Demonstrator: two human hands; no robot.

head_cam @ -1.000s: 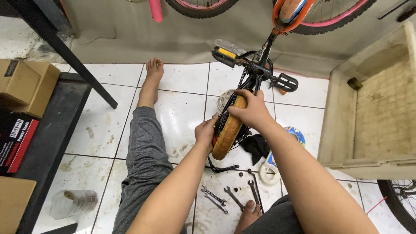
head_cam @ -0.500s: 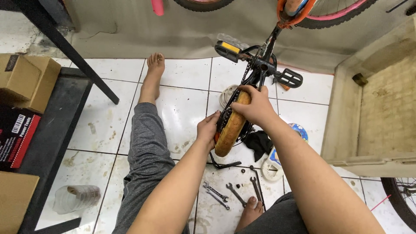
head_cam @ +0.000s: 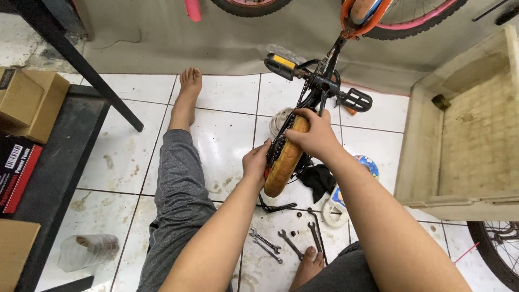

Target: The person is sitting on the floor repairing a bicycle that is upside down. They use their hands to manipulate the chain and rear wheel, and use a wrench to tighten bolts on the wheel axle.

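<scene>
We sit on the tiled floor with the small bike's tan-tyred wheel between our knees. Our right hand is closed over the top of the tyre; our left hand presses against its near-left side. The chain runs close by: fingers could get pinched, and the upturned bike could tip onto the wrenches.

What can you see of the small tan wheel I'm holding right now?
The small wheel has a tan, rubbery-looking tyre, seen nearly edge-on and standing upright in the rear of a black child's bike frame, beside the chain. The right hand grips its top; the left hand presses its left side. Its lower end sits just above the white tiled floor; hub and spokes are hidden.
</scene>
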